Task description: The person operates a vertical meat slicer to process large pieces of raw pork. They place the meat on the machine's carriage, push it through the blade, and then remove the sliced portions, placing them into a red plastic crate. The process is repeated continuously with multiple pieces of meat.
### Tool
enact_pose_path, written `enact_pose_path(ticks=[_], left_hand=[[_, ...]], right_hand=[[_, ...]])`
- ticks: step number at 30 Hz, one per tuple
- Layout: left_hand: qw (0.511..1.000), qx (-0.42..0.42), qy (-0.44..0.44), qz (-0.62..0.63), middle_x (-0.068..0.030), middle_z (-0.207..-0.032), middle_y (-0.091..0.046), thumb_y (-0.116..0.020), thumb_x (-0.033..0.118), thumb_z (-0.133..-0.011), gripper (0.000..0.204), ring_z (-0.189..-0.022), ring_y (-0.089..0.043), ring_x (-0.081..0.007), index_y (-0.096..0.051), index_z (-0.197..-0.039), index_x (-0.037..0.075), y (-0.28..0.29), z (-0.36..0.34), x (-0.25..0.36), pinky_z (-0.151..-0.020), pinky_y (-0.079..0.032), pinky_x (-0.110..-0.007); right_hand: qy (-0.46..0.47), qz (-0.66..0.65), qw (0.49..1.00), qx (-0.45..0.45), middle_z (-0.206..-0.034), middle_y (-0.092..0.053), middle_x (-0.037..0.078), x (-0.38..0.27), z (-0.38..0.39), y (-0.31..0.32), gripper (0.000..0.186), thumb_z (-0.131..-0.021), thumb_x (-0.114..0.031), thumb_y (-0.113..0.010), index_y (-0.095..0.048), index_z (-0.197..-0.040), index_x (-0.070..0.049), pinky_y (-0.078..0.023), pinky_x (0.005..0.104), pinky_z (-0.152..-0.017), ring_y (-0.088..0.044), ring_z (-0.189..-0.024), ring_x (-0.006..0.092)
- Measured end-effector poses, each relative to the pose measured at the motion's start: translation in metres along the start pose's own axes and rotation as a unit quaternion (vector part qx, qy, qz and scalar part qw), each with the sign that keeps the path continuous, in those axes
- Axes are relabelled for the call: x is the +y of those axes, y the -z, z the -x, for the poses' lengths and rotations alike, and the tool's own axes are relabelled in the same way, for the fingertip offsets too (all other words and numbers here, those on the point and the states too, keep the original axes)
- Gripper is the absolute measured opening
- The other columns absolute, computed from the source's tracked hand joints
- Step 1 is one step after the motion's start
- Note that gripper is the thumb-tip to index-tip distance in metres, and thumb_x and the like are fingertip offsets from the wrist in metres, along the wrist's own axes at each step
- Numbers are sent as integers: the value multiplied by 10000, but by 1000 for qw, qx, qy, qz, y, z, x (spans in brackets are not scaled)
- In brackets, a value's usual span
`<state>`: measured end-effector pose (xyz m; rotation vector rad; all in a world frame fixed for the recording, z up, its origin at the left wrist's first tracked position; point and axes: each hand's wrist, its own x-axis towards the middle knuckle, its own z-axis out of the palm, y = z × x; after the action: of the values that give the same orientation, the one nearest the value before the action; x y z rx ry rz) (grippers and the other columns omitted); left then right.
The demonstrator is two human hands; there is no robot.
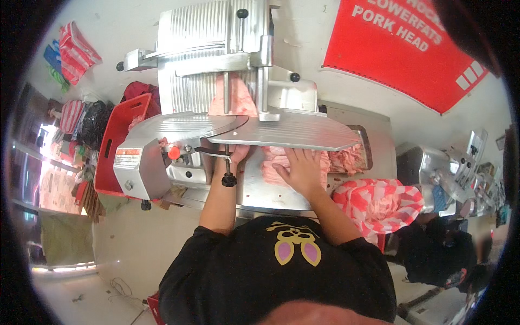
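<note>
A steel meat slicer (pixel 187 49) holds a slab of pink meat (pixel 233 97) on its carriage above the round blade. My left hand (pixel 235 153) is under the blade's front plate, its fingers mostly hidden. My right hand (pixel 300 170) lies with outstretched fingers on a pile of sliced meat (pixel 271 170) on the steel surface (pixel 254 197), just below the ridged plate (pixel 292 132). To its right, a tray (pixel 368 154) holds more loose slices, and a red-and-white checked bag (pixel 403 195) holds pink meat.
A red crate (pixel 108 141) stands left of the slicer, with bundled bags (pixel 92 124) beyond it. A red sign (pixel 390 65) hangs at upper right. A second slicer (pixel 417 165) is at the right, with a co-worker in dark clothing (pixel 439 254) below it.
</note>
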<state>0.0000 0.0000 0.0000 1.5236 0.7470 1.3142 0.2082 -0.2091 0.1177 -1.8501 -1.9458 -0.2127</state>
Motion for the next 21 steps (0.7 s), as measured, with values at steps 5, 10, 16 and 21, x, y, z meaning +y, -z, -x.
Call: enact_pose_path(ticks=[5, 10, 16, 21], left_hand=[[819, -17, 203, 537, -87, -1176, -664, -595, 95, -1019, 310, -1017, -676, -172, -578, -1323, 36, -9, 34, 56, -688, -543, -234], [974, -188, 122, 16, -57, -1038, -719, -704, 156, -962, 297, -964, -676, -187, -662, -1218, 11, -49, 51, 165, -751, -547, -322], [930, -120, 82, -337, -243, -1268, -672, -729, 344, -932, 511, -1156, -641, -392, -630, -1291, -6, -76, 30, 160, -1021, -482, -426], [980, -39, 76, -178, -185, -1373, -635, -639, 366, -992, 504, -1280, -571, -360, -602, -1373, 40, -31, 30, 79, -1115, -420, -442]], right_hand=[[-26, -73, 996, -49, -1463, -511, 161, 0, 0, 13, 676, -944, -547, -625, -534, -1450, -110, -216, 624, -1152, -420, -1388, 355], [-24, -341, 938, 54, -1300, -616, 218, 6, -4, 23, 592, -926, -451, -693, -593, -1364, -66, -344, 565, -1088, -519, -1244, 435], [-160, -218, 959, 85, -1164, -669, 214, 49, -1, 15, 400, -889, -288, -727, -670, -1204, -47, -420, 522, -1025, -577, -1134, 450], [-58, -72, 980, 175, -1260, -619, 174, 45, 13, 15, 392, -891, -304, -724, -678, -1204, -73, -396, 567, -1034, -543, -1218, 394]])
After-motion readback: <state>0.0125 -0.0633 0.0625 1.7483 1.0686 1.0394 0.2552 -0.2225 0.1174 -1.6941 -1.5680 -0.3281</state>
